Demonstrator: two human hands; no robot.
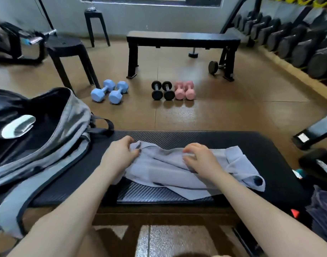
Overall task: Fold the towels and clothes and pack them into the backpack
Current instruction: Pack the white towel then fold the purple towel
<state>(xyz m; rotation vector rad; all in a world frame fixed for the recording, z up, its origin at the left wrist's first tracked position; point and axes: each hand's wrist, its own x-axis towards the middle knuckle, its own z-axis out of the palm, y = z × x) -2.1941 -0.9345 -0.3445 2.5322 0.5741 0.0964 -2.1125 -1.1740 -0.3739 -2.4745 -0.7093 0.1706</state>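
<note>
Two hands work a pale grey towel (170,169) that lies crumpled on the black tabletop (251,145) directly under them. The left hand (120,153) pinches the towel's far-left corner with curled fingers; the right hand (201,158) rests on the middle of the cloth, fingers bent and bunching a fold. The grey backpack (66,127) lies unzipped just left of the left hand, something white already showing inside. The step in hand looks like the opening fold. To do it well, I would first draw the corners apart so the cloth lies flat, smooth out the bunched ridge beneath the right hand, then bring edge to edge squarely before halving again to suit the backpack's mouth.
</note>
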